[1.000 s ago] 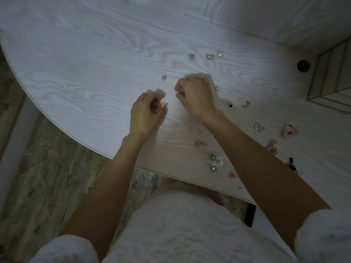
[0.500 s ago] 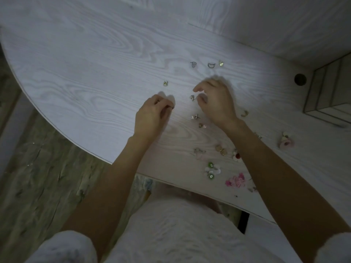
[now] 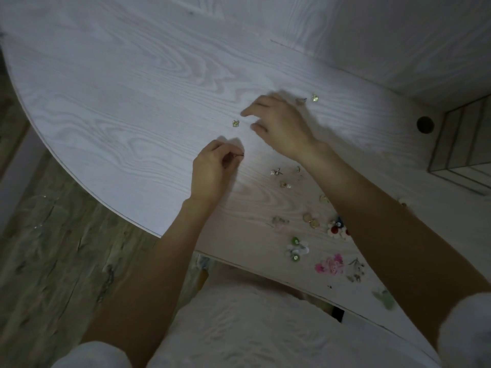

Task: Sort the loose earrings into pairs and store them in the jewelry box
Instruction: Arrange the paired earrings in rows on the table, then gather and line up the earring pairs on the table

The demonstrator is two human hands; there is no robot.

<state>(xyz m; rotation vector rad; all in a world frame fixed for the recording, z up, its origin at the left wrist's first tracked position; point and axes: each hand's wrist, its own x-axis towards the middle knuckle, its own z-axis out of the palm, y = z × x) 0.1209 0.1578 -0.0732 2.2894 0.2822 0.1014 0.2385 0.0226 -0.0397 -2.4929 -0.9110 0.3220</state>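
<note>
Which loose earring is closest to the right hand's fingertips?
The small greenish stud, alone on the table just left of the right hand. Its likely twin lies behind the hand.

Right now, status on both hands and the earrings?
Left hand pinches a small earring. Right hand open, reaching toward gold earring on the table. Nothing in the way.

A single head-worn camera looks steeply down and forward, close above both hands (image 3: pixel 265 144) on the worktop (image 3: pixel 132 102).
</note>
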